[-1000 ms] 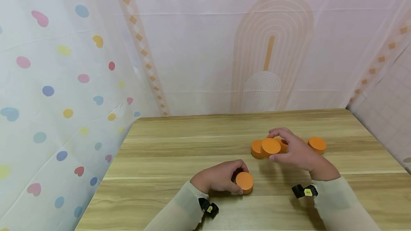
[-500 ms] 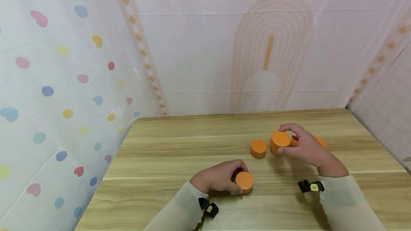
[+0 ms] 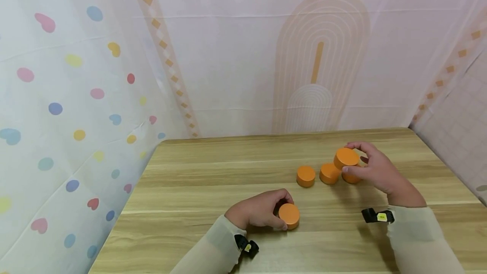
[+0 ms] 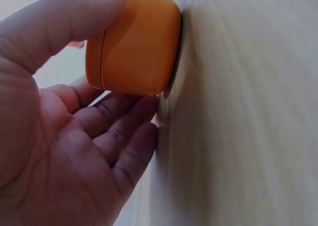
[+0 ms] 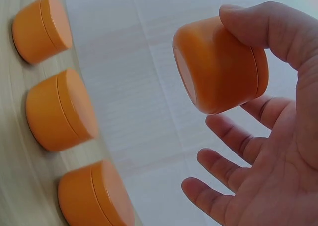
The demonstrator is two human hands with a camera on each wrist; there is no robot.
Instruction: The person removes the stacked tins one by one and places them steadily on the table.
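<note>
Two hands, each on one unlabelled orange jar (image 3: 346,158), no readable writing.

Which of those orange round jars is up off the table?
The jar in the right hand: that lifted jar is pinched above the row, clear of the table. The jar under the left hand and the others sit on the wood.

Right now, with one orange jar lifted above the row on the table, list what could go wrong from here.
1. The right hand holds the lifted jar only between thumb and fingers, other fingers spread; that light grip could let it slip.
2. It hangs tilted above the three jars in the row; lowered off-centre, it may slide off or knock them apart.
3. The left hand grips another jar resting on the table; a sudden move could roll it.
</note>
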